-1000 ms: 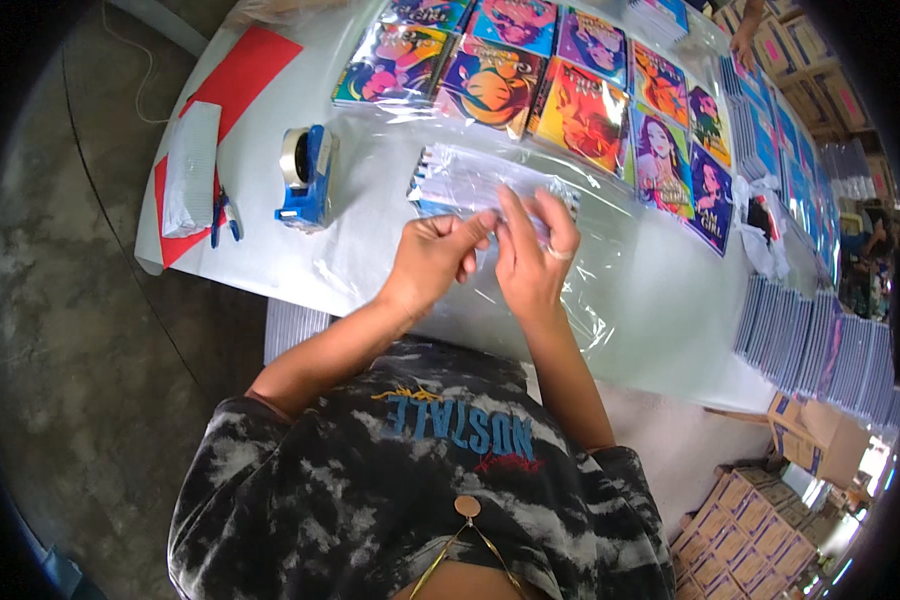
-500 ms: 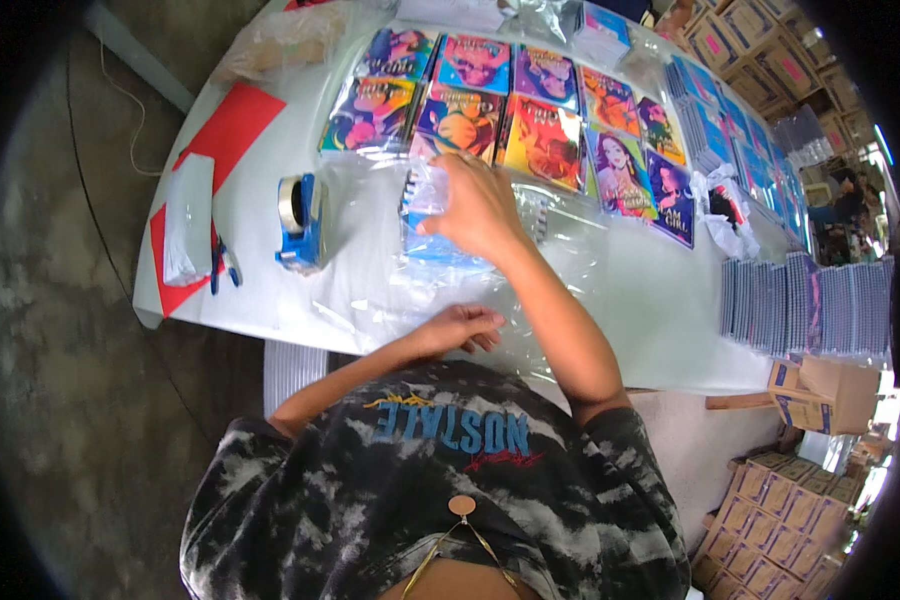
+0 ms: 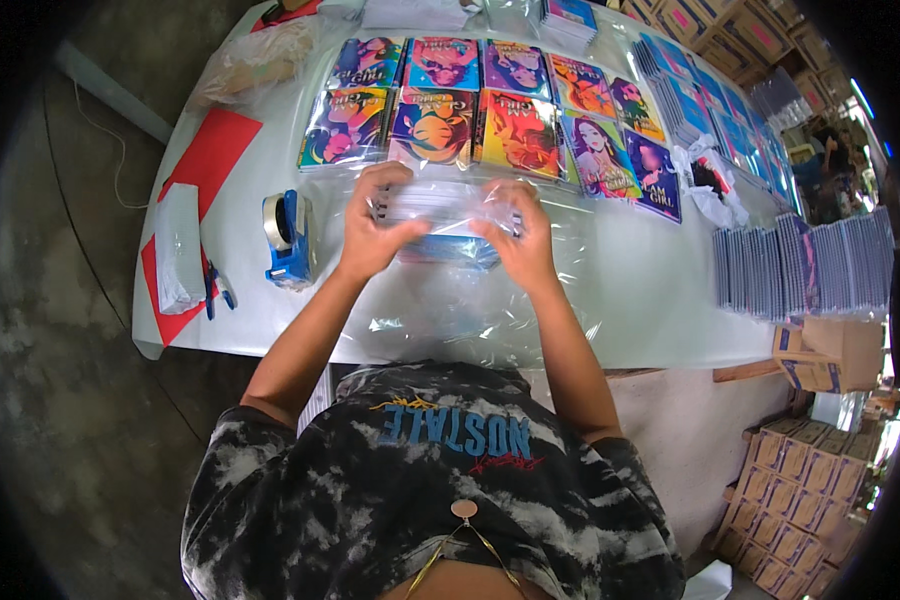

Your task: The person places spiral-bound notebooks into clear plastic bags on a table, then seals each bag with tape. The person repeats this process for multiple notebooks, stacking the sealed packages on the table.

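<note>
My left hand (image 3: pixel 372 226) and my right hand (image 3: pixel 518 232) grip the two ends of a stack of clear flat cases (image 3: pixel 440 212), held just above the white table (image 3: pixel 650 300). Clear plastic film (image 3: pixel 440 300) lies crumpled under and in front of the stack. Just beyond my hands sit two rows of colourful illustrated covers (image 3: pixel 470 110).
A blue tape dispenser (image 3: pixel 285 238) stands left of my left hand. Further left lie red sheets (image 3: pixel 210 160), a white packet (image 3: pixel 178 248) and a small blue tool (image 3: pixel 218 290). Upright stacks of clear cases (image 3: pixel 810 265) line the right edge; cardboard boxes (image 3: pixel 800 460) sit below.
My left hand came up from near my body to join the right one. Both hands now hold the stack of cases, which sits closer to me than half a second ago.
</note>
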The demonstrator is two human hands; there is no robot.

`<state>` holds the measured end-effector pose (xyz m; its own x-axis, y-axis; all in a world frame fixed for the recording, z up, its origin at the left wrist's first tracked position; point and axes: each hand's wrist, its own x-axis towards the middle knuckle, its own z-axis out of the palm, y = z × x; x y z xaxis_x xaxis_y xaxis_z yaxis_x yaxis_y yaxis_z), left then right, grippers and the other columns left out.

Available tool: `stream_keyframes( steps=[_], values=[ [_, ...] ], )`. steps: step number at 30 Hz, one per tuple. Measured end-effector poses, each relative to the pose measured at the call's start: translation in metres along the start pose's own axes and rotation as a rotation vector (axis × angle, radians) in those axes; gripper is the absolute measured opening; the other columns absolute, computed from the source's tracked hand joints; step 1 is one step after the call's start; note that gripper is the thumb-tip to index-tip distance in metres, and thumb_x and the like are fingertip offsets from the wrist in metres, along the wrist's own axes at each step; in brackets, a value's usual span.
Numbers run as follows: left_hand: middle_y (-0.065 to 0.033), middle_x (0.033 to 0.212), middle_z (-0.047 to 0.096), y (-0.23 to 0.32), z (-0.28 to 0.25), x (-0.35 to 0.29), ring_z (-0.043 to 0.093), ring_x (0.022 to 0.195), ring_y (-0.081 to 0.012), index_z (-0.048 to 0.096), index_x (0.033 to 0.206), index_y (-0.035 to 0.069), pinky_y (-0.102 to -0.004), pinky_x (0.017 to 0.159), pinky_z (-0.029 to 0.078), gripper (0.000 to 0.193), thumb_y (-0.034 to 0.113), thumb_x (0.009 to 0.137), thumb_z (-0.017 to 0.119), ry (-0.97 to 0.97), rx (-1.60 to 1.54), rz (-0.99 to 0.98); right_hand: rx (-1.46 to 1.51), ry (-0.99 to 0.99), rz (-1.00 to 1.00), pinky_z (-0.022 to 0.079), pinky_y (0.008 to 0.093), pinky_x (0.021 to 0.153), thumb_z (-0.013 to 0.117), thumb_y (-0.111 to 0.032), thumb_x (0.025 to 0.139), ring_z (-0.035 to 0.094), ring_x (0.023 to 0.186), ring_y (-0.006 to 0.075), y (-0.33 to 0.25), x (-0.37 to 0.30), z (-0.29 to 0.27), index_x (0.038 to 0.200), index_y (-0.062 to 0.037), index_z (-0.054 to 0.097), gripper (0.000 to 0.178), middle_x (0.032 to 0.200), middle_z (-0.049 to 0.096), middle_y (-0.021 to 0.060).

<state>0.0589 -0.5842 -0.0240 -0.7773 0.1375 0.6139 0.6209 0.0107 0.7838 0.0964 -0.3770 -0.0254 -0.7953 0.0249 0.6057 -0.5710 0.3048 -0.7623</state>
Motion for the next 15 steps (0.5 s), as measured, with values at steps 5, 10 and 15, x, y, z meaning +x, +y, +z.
stream_keyframes(
  steps=[5,10,15],
  values=[
    [-0.001,0.063,0.054,0.04,0.006,0.062,0.047,0.055,-0.0069,0.057,0.068,0.0,-0.0224,0.049,0.036,0.023,0.015,0.081,0.068,0.099,0.058,0.284,-0.105,0.267,-0.074,0.039,0.027,0.056,0.056,-0.01,0.085,0.051,0.058,0.0129,-0.033,0.053,-0.004,0.073,-0.0018,0.055,0.015,0.066,0.055,0.004],
    [0.0017,0.061,0.041,0.074,-0.026,0.102,0.031,0.05,-0.0049,0.053,0.103,-0.001,-0.0215,0.043,0.022,0.053,0.048,0.096,0.035,0.451,0.085,0.255,0.012,0.586,-0.372,0.038,0.0293,0.048,0.052,-0.015,0.085,0.046,0.051,0.0133,-0.096,0.061,-0.033,0.063,-0.0043,0.052,0.024,0.061,0.052,0.0043],
    [-0.0144,0.128,0.043,0.003,-0.039,0.006,0.048,0.109,-0.0222,0.034,0.133,-0.002,-0.0339,0.092,0.036,0.064,0.046,0.092,0.042,0.043,-0.048,-0.084,-0.411,-0.369,-0.465,0.042,0.0388,0.085,0.059,-0.028,0.085,0.056,0.094,0.0258,-0.079,-0.037,0.009,0.113,-0.0035,0.056,0.038,0.1,0.062,0.0136]
  ],
)
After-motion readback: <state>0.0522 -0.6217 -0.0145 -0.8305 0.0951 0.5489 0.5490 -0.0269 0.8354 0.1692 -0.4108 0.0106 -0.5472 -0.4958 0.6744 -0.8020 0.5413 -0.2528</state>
